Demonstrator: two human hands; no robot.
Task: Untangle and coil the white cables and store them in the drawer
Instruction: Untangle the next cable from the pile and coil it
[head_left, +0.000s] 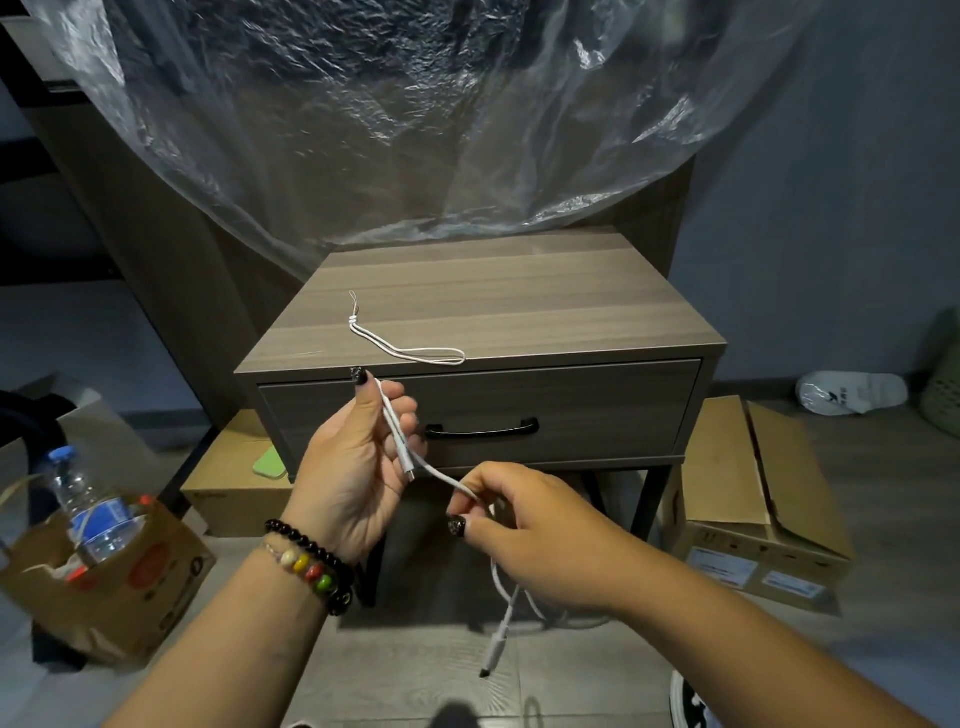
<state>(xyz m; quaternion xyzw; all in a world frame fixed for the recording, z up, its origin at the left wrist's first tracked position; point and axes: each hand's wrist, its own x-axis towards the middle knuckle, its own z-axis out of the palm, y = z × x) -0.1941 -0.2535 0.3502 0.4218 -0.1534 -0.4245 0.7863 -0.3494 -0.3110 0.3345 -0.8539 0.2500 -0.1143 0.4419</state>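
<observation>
**Two hands working a white cable in front of a closed nightstand drawer**

Both hands are raised just in front of the nightstand (483, 296), a grey wood-grain unit whose single drawer (597, 410) is shut, its black handle (482, 429) at the centre. The left hand (358, 467), palm up with beaded bracelets on the wrist, curls its fingers and thumb around a stretch of the white cable (441, 475), one plug end showing just below its fingers. The right hand (535, 535), slightly lower and nearer the camera, pinches the same cable between thumb and fingertips. From that pinch the rest of the cable hangs loosely toward the floor below the nightstand, ending in another connector.

On the nightstand's top, near its front edge, lies a thin white looped cord (410, 348), untouched.

Judging by how it sags, the cable is light, soft and limp, and will likely slide between fingers. Holding it by the cord beside a plug, not by the plug tip, looks the safest place to start a coil.

Beside the nightstand sit cardboard boxes (748, 493), and to its left a paper bag (104, 566) holding a water bottle (88, 504).
</observation>
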